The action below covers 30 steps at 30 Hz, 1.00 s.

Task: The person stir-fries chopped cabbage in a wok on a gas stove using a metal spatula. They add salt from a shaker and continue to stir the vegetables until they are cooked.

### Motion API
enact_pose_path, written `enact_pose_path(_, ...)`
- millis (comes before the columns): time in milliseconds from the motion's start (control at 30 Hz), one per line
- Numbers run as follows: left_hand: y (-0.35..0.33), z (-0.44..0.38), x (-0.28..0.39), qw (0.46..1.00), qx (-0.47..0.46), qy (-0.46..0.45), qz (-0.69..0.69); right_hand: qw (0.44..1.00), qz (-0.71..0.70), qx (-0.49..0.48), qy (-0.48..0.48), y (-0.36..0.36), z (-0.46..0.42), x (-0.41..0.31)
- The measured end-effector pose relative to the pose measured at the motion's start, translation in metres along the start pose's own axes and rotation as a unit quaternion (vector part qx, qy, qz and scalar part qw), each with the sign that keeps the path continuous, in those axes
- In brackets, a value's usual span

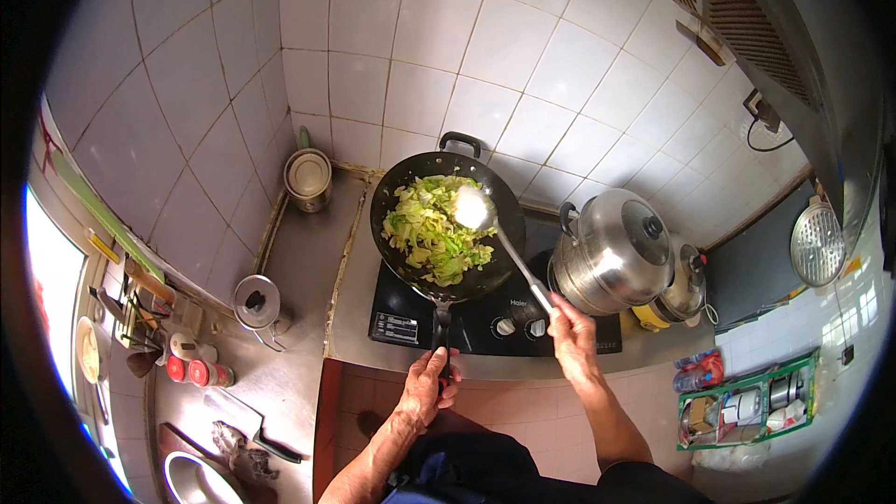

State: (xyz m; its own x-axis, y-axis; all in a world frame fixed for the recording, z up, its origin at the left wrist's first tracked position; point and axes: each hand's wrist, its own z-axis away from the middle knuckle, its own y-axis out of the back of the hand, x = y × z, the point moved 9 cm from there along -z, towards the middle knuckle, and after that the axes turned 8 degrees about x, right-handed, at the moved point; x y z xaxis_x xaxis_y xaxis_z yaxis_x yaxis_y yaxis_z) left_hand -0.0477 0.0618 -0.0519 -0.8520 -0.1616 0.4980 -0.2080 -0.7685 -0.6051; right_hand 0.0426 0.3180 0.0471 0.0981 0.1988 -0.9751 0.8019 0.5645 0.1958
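Note:
Chopped green cabbage (434, 227) fills much of a dark wok (505, 273), which sits over the left side of a black Haier gas stove (476, 332). My left hand (428, 383) is closed around the wok's long black handle (442, 325). In my right hand (572, 332) is the grip of a metal ladle or spatula (518, 259). Its head lies over the right part of the cabbage, and bright glare hides its exact shape and whatever it may carry.
Right of the wok stands a lidded steel steamer pot (612, 259), with a yellow cooker (651, 315) behind it. Leftward are a small lidded pot (256, 302), a steel canister (308, 185), red-capped jars (203, 372), a cleaver (245, 409) and a metal basin (199, 479). A range hood (756, 21) hangs upper right.

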Motion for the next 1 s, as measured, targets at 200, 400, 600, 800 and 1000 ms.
enact_pose_path(200,0.001,0.002,0.001,1.0,0.006,0.001,-0.002,0.984,0.16,0.074,0.029,0.02,-0.057,-0.025)
enact_pose_path(400,0.001,0.0,0.001,1.0,0.005,-0.003,-0.006,0.971,0.135,-0.078,-0.182,-0.046,-0.106,0.035)
enact_pose_path(600,0.0,0.0,-0.002,1.0,0.004,0.005,-0.008,0.964,0.018,-0.153,-0.218,-0.067,-0.092,0.018)
enact_pose_path(800,0.002,-0.001,-0.003,1.0,0.003,0.007,-0.009,0.921,0.301,-0.161,0.186,-0.039,-0.05,-0.065)
enact_pose_path(1000,0.0,-0.002,-0.002,1.0,-0.003,0.012,-0.005,0.835,0.447,-0.134,0.289,-0.004,-0.011,-0.146)
